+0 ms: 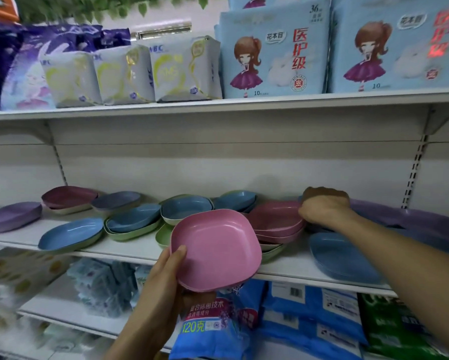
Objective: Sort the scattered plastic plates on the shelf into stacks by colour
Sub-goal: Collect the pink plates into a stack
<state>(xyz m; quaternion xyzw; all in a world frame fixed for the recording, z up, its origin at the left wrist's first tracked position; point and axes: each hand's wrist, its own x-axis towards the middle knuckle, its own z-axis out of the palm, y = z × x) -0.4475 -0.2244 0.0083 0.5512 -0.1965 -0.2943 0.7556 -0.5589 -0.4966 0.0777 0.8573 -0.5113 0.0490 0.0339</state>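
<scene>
1. At the far left of the shelf (291,267) a purple plate (11,216) lies tilted. Just right of it, a dark pink plate (69,197) sits nested on paler ones, with a bluish-purple plate (115,200) beside it at the back.
2. Nearer the front edge, a blue plate (71,233) sits in a green one. To its right, a blue-in-green stack (132,221) stands close by.
3. Mid-shelf, a blue plate in a pale one (187,209) lies ahead of the rear blue plates (235,201).
4. My left hand (166,276) holds the pink plate (215,250) off the shelf, in front of its edge, tipped towards me. The thumb lies over the near rim and the fingers are underneath, so the grip is clamped on that plate.
5. Just behind and to the right, the pink stack (278,219) rests on green plates.
6. My right hand (324,206) sits knuckles-up at the right rim of that stack with its fingers curled. I cannot tell whether its grip is clamped on anything.
7. Under my right forearm, a front blue plate (340,258) lies near the shelf edge. The purple plates (420,224) fill the far right.
</scene>
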